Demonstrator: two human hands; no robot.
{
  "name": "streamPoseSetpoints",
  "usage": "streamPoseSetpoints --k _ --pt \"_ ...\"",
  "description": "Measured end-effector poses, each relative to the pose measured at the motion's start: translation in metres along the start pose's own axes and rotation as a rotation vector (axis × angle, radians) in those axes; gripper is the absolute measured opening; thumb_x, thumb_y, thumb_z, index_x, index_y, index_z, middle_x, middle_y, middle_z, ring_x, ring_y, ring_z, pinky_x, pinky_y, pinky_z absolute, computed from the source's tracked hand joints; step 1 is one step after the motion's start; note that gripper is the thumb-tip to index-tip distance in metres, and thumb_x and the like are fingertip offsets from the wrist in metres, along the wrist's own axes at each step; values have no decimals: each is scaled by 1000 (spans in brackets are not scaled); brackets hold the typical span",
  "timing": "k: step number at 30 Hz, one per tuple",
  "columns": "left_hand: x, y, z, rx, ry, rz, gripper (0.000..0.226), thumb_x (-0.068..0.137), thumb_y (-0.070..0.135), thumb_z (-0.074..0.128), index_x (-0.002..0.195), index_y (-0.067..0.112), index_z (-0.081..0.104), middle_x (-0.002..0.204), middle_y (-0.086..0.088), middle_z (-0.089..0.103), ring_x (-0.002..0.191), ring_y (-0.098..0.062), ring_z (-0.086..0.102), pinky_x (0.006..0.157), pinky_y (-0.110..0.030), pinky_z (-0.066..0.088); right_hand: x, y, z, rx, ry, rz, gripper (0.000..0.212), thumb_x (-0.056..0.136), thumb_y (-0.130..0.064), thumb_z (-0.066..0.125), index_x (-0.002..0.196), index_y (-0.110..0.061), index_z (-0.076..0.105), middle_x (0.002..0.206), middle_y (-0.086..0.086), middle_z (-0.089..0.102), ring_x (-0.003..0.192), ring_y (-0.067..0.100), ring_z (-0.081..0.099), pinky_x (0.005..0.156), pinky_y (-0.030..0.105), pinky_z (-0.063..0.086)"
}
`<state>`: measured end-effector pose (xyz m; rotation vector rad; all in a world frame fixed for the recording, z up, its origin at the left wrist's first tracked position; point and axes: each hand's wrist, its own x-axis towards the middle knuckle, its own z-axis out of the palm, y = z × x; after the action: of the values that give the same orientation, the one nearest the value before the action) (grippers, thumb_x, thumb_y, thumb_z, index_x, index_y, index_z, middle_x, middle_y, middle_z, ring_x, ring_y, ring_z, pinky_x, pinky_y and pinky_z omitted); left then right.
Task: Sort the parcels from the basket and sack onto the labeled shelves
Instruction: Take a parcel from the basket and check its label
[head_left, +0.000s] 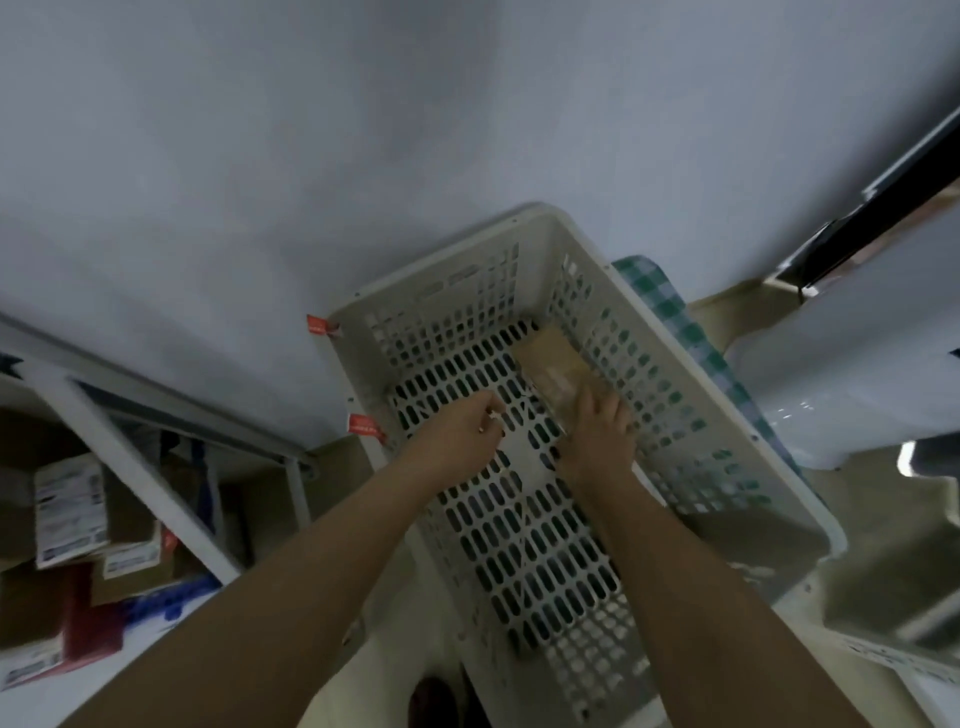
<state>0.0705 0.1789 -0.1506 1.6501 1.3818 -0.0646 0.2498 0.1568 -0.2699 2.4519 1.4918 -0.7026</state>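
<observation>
A: What does the parcel (553, 364) look like, and where is it?

B: It is a flat, tan-brown package with a paler patch on top, perhaps tape or a label. It lies on the floor of the basket (701, 395), in the far right corner against the perforated side wall.

A: Any writing on it?

B: Too blurred to read.

A: And the hands?

B: Both reach down into the basket. The right hand (597, 436) rests on the near end of the parcel with its fingers (610, 410) laid forward over it; whether they are gripping the edge, I cannot tell. The left hand (457, 431) hangs over the basket floor just left of the parcel, fingers curled, apparently pinching something small and pale that I cannot identify.

A: The basket itself?

B: Off-white plastic, rectangular, with slotted walls and floor. Two orange-red tags (318, 326) hang from its left rim; their print is unreadable.

A: Around it?

B: A green-and-white checked cloth (670, 306) lies beside its right wall, with pale plastic bags (841, 374) further right. At the left is a metal-framed shelf (176, 457) holding cardboard boxes (130, 525) with white shipping labels (70, 512), a red box (85, 618) below. The label text is illegible.
</observation>
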Motion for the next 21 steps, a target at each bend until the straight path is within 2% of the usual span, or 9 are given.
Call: streamPoseSetpoints --k 4,8,10,12,15,18,20,21 --pt "25 -9 1 5 -21 -10 24 103 27 37 124 24 50 93 14 51 78 -18 61 75 -37 55 22 -3 11 -167 6 43 83 94 -41 57 155 -20 3 158 24 6 143 41 15 115 49 24" --pt "33 -10 0 12 -25 -23 23 103 27 37 121 24 51 93 14 51 84 -19 63 77 -36 55 30 -5 7 -152 -30 73 85 92 -22 61 153 -21 2 156 27 1 143 43 12 113 51 27" --pt "34 -11 0 10 -31 -35 23 103 29 37 121 25 51 101 9 53 86 -16 62 78 -35 55 31 -6 1 -169 -12 63 83 91 -19 61 152 -19 4 153 28 8 140 43 17 111 48 31" --pt "34 -12 0 18 -28 -35 22 103 30 37 120 26 52 106 6 54 85 -13 61 78 -34 55 32 -5 -5 -161 15 54 81 91 -26 62 152 -18 7 151 26 15 138 41 22 109 47 34" --pt "30 -11 0 -11 -8 -35 22 103 28 39 118 23 53 105 4 56 80 -12 58 72 -30 52 23 -4 -15 -101 40 -49 80 90 -34 64 150 -18 14 152 23 15 138 39 23 109 49 37" --pt "21 -4 -5 -66 47 -40 24 103 26 40 121 18 55 110 0 59 82 -7 54 68 -21 45 -3 -6 -28 110 154 -157 72 85 -35 68 142 -20 26 145 16 23 129 35 33 96 48 47" --pt "11 8 -12 -150 103 -45 28 103 27 40 126 16 52 116 -3 58 85 -7 52 71 -22 43 -29 -6 -44 409 166 -173 71 78 -42 69 136 -27 32 136 6 29 115 27 43 86 46 51" --pt "4 15 -17 -207 142 -47 32 103 28 41 130 14 49 122 -5 56 92 -10 51 77 -24 43 -44 -5 -53 610 142 -163 67 76 -44 70 133 -31 36 132 2 32 109 22 47 83 44 52"
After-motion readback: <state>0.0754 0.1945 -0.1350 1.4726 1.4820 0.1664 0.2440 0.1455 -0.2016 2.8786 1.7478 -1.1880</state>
